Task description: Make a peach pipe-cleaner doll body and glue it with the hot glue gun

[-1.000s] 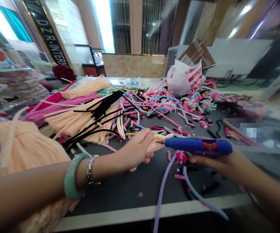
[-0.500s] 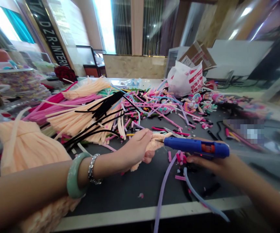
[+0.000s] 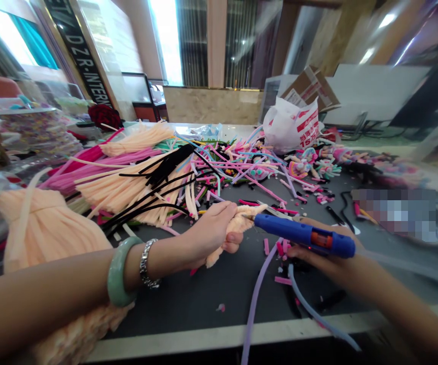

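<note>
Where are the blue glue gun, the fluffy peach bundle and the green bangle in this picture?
Blue hot glue gun [image 3: 302, 235]: head view, on the blue barrel.
Peach pipe-cleaner bundle [image 3: 242, 225]: head view, on the tuft beyond the fingers gripping it.
Green bangle [image 3: 115, 276]: head view, on the band's near side.

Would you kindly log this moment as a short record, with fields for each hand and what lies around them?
left hand: grips a peach pipe-cleaner bundle
right hand: holds a blue hot glue gun, its tip beside the bundle
left wrist: pale green bangle, silver chain bracelet
nearby: scissors behind the gun, lilac pipe cleaner
surface: dark table strewn with cut pieces
beyond: heaped pipe cleaners, white plastic bag
</note>
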The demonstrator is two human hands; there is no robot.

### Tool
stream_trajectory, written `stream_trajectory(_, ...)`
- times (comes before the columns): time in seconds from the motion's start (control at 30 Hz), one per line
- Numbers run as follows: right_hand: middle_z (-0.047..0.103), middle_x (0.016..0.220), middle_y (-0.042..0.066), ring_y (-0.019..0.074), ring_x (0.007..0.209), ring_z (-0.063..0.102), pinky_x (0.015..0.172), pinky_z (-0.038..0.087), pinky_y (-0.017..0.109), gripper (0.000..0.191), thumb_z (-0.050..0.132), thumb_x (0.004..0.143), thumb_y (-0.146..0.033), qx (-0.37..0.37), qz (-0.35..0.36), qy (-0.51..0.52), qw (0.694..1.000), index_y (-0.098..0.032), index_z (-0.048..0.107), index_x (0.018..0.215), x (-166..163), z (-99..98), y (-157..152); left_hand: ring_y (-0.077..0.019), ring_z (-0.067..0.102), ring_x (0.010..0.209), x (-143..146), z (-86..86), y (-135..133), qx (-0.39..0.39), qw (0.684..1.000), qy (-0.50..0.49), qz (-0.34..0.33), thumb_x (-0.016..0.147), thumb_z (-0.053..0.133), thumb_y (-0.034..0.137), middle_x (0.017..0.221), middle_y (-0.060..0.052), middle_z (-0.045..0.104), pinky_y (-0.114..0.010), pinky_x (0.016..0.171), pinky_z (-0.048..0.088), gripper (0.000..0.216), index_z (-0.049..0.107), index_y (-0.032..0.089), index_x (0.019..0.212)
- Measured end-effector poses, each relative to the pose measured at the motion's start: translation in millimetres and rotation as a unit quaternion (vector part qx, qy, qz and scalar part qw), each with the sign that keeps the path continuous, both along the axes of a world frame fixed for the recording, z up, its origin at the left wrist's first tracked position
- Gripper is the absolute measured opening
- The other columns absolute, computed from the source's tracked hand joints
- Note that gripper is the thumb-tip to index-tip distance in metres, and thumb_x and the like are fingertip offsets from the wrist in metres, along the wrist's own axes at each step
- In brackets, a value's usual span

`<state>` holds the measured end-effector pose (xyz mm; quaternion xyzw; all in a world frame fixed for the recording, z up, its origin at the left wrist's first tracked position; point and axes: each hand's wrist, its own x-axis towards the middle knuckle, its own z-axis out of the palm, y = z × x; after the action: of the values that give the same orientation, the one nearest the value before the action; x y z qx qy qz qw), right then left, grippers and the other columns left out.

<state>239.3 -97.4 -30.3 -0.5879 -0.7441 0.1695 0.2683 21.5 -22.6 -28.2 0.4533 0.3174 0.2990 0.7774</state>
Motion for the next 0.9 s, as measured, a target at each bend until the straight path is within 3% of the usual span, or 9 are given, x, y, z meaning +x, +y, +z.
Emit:
stream_trajectory(0.2,0.064,0.065,0.000,0.0161,0.058,0.061,0.053,0.045,0.025,0.023,0.060,0.079,-0.045,0.017,0.001,-0.024,1.000,-0.022,0.059,0.076,-4.2,0.9,-1.4,0.0010,0.033,0.040,-0.3,2.7,-0.4,0.005,1.000,0.009,0.014,0.095,0.031,0.022,0.075,0.000,0.053,-0.012,0.038,0.020,0.018,0.045,0.015,0.085)
stream_trajectory(0.5,0.064,0.066,-0.001,0.0128,0.056,0.060,0.054,0.046,0.023,0.020,0.063,0.079,-0.041,0.041,0.007,-0.020,0.999,-0.021,0.059,0.079,-15.4,2.0,-2.8,-0.0001,0.033,0.040,-2.7,1.1,1.6,0.012,1.000,-0.006,0.022,0.094,0.033,0.024,0.067,0.002,0.047,-0.012,0.038,0.021,0.018,0.047,0.015,0.087)
stream_trajectory(0.9,0.068,0.067,-0.004,0.0137,0.057,0.065,0.059,0.048,0.022,0.010,0.063,0.078,-0.029,0.098,-0.018,-0.033,0.995,-0.025,0.060,0.087,-24.8,-13.7,-5.9,-0.0013,0.028,0.040,-0.9,3.1,3.3,-0.006,0.999,-0.015,0.037,0.093,0.034,0.023,0.056,0.004,0.039,-0.013,0.038,0.018,0.019,0.045,0.015,0.079)
